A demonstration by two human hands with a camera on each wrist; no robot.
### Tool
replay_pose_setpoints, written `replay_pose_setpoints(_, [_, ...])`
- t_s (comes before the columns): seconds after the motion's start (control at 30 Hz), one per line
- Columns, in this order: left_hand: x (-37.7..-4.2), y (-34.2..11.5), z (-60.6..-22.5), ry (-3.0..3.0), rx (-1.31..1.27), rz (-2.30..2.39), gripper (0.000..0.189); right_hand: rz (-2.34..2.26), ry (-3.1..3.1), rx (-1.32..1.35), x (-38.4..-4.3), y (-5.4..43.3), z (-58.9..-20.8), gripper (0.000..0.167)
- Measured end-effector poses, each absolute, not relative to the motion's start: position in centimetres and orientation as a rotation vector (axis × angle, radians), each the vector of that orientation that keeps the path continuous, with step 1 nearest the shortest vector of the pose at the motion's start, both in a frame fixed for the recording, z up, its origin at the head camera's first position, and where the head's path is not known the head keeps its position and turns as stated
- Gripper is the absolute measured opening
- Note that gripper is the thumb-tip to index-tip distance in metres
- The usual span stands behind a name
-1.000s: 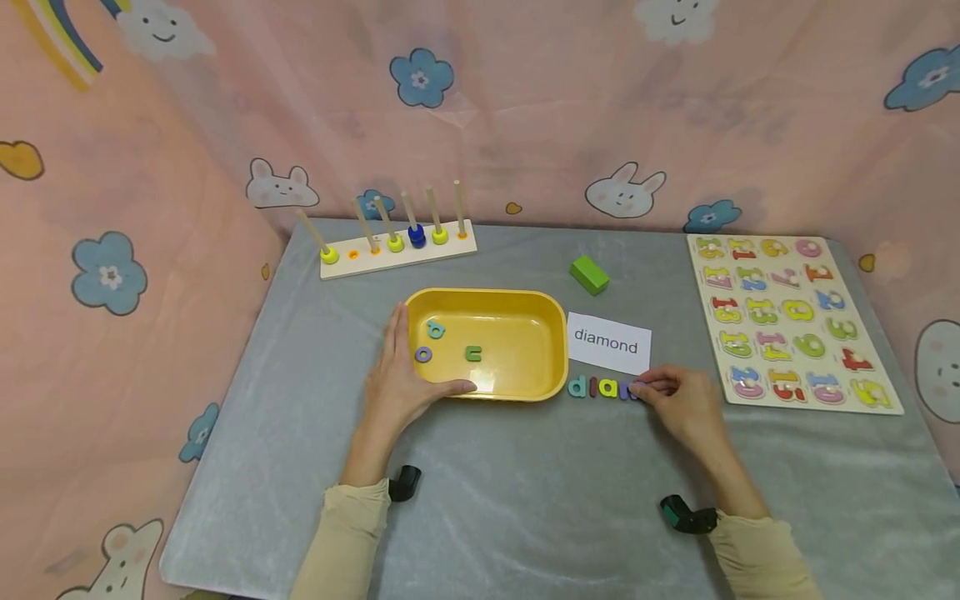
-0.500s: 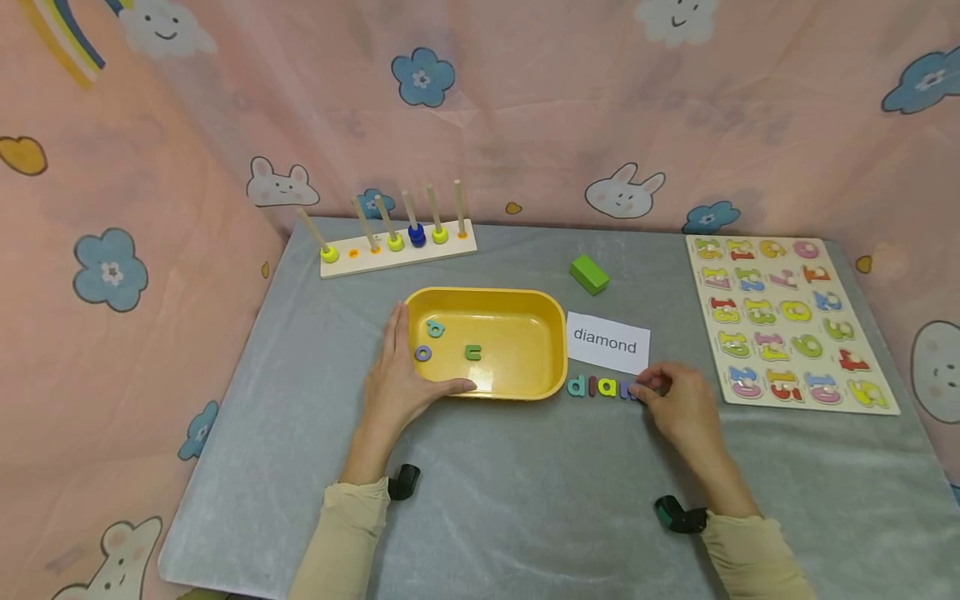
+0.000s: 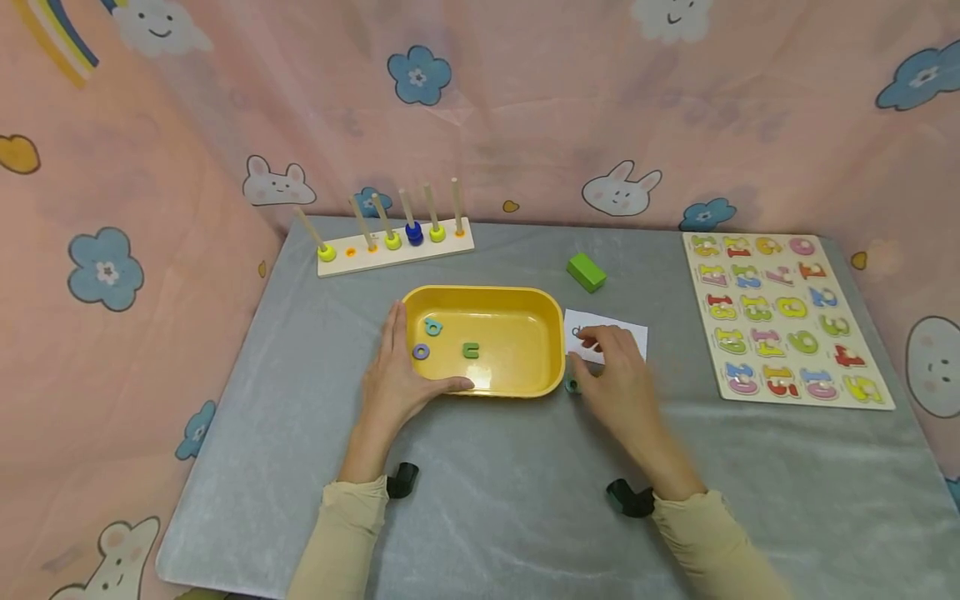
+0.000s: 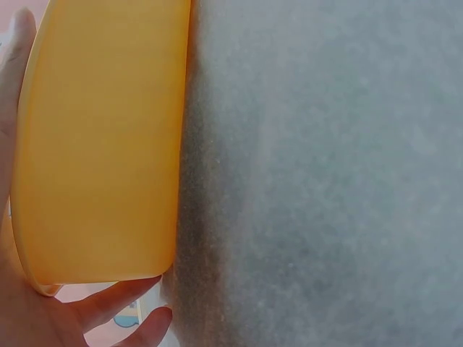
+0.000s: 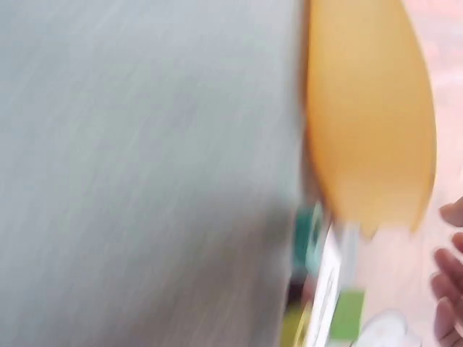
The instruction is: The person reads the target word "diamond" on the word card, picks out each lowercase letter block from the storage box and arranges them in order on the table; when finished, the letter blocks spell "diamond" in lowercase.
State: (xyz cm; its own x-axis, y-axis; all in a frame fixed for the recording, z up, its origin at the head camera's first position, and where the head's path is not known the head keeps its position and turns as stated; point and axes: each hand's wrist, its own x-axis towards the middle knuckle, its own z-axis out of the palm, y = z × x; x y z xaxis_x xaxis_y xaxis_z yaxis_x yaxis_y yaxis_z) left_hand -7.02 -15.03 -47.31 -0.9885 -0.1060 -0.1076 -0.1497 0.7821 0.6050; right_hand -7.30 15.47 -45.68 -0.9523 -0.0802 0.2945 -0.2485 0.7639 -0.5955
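Observation:
My left hand (image 3: 390,387) holds the left end of a yellow plastic tray (image 3: 517,337), thumb over the near rim and fingers along the end wall. Inside the tray lie a teal letter (image 3: 432,327), a purple o (image 3: 421,352) and a green n-shaped letter (image 3: 470,351). My right hand (image 3: 622,387) hovers beside the tray's right end with loosely bent fingers and nothing between them. It covers much of a white word card (image 3: 637,337) and the letter row below. A teal d (image 3: 572,385) shows past its thumb; a yellow letter (image 5: 293,325) appears in the right wrist view.
A wooden peg board (image 3: 442,246) with yellow and blue rings stands at the back left. Behind the card sits a green block (image 3: 587,272). A number puzzle board (image 3: 787,325) lies on the right of the grey cloth-covered table (image 3: 487,500).
My right hand has let go of the letter at the right end of the row and moved left, over the card and the row. The left hand stays on the tray.

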Motion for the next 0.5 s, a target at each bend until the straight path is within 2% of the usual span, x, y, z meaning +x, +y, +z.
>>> replay_pose_setpoints(0.2, [-7.0, -14.9, -47.3, 2.897, -0.208, 0.994, 0.156, 1.07, -2.674, 0.588, -7.7, 11.2, -46.0, 0.029])
replay_pose_setpoints(0.5, [-7.1, -15.1, -47.4, 2.879, -0.192, 1.013, 0.154, 1.27, -3.042, 0.781, -10.1, 6.0, -46.0, 0.048])
